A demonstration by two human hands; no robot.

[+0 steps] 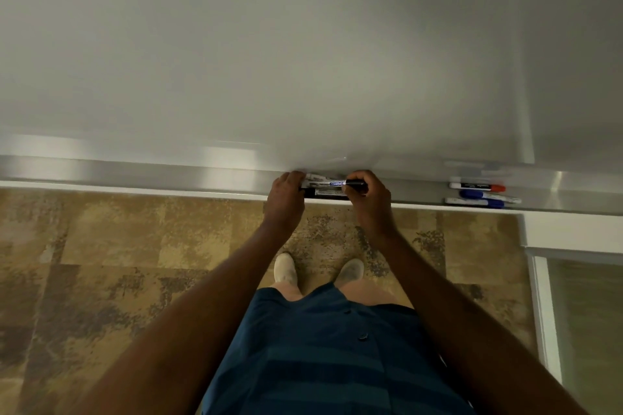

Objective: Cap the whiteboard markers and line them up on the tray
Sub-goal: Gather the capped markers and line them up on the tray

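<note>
On the tray under the whiteboard, three capped markers already lying at the right end, left hand and right hand both pinching a black-capped marker mid-tray, others beneath it unsorted

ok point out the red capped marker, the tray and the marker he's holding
red capped marker (477, 186), head view, on its white barrel
tray (135, 178), head view, on a bare stretch of the metal ledge
held marker (332, 184), head view, on its labelled barrel between the hands
</note>
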